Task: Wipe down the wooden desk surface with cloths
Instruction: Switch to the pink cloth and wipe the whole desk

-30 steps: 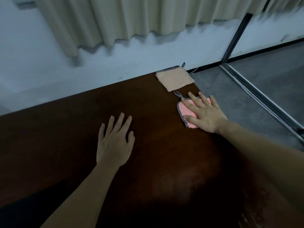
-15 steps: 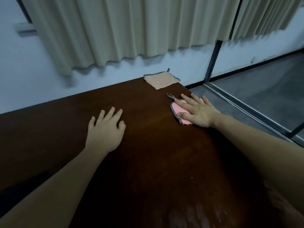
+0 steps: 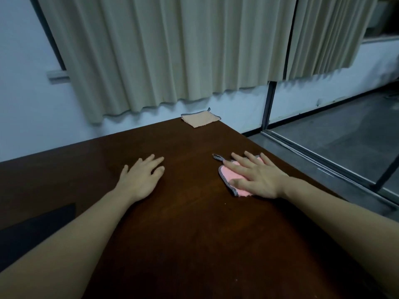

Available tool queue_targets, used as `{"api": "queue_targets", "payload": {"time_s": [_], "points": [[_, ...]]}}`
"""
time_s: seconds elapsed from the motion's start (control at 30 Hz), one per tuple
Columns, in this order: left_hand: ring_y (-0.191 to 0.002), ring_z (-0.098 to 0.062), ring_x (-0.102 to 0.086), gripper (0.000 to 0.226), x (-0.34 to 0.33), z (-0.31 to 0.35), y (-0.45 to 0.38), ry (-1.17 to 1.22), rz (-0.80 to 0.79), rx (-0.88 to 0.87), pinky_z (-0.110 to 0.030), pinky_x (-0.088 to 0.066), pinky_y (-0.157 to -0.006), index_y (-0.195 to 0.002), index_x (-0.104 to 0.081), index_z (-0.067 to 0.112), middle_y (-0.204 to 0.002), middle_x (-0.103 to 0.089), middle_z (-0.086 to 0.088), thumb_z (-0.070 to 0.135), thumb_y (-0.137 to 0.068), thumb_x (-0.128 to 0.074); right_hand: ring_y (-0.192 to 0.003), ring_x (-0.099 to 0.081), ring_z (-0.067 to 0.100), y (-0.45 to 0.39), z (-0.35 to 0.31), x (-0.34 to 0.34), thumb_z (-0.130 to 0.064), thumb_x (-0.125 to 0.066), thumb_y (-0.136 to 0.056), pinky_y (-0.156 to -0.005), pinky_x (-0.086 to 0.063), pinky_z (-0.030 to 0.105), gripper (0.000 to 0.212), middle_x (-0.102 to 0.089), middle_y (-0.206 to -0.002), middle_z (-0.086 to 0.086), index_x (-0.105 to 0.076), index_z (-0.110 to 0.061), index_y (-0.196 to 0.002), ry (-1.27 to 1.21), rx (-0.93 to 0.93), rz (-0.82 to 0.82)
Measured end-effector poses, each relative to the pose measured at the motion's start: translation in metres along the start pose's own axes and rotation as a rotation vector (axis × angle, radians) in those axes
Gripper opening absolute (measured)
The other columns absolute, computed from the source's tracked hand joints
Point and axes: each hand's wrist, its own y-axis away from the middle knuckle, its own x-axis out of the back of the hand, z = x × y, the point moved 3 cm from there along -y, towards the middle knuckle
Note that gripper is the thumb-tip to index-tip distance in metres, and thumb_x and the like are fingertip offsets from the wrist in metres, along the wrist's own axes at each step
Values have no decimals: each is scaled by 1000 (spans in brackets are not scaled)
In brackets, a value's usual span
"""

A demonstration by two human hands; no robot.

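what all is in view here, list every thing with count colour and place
desk: 1, dark brown wood, fills the lower frame
pink cloth: 1, pink with dark edging, on the desk's right side under the right hand
beige cloth: 1, beige with dark edging, at the desk's far corner by the wall
black item: 1, black and flat, at the desk's left edge; cannot tell what it is
curtains: beige, hanging along the far wall
floor: grey, right of the desk
left hand: 1, flat on bare desk
right hand: 1, fingers straight, pressing the pink cloth
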Motion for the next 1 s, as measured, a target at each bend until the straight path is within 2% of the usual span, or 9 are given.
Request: {"api": "queue_targets", "payload": {"time_s": [0.17,0.43,0.53,0.87,1.0], "points": [[-156,-21,-5,54,-13,1,-1,-67,38,4,-53,-2,-125,-158,-19,47,-169,-8,12,57,-105,-20,-156,12,20,-8,6,-1,-74,-17,-97,-124,8,55,65,13,-168,-13,7,-56,-154,3,2,14],[-156,-17,-2,53,-15,-3,-7,-93,50,0,-50,0,-125,-156,-16,51,-168,-5,16,58,-104,-20,-157,3,22,-99,37,17,-73,-20,-98,-124,2,56,64,4,-170,-11,0,-54,-156,-17,-102,75],[-156,-17,-2,52,-14,-2,-6,-82,55,1,-50,1,-125,-156,-17,51,-168,-6,16,58,-104,-21,-157,3,23,-109,37,22,-70,-22,-99,-122,3,57,63,4,-170,-10,-3,-52,-157,-40,-132,70],[-156,-19,-3,53,-15,2,2,-85,29,11,-50,0,-125,-157,-17,49,-169,-6,13,58,-105,-19,-156,13,22,-1,-21,-1,-73,-14,-97,-123,8,57,66,14,-168,-11,8,-52,-156,24,-6,-12],[-156,-20,-2,54,-13,2,2,-97,27,14,-51,0,-125,-158,-16,47,-169,-6,12,57,-105,-18,-155,14,20,10,-25,-4,-74,-15,-96,-124,9,56,66,14,-168,-14,8,-54,-155,17,-1,-15]]}}
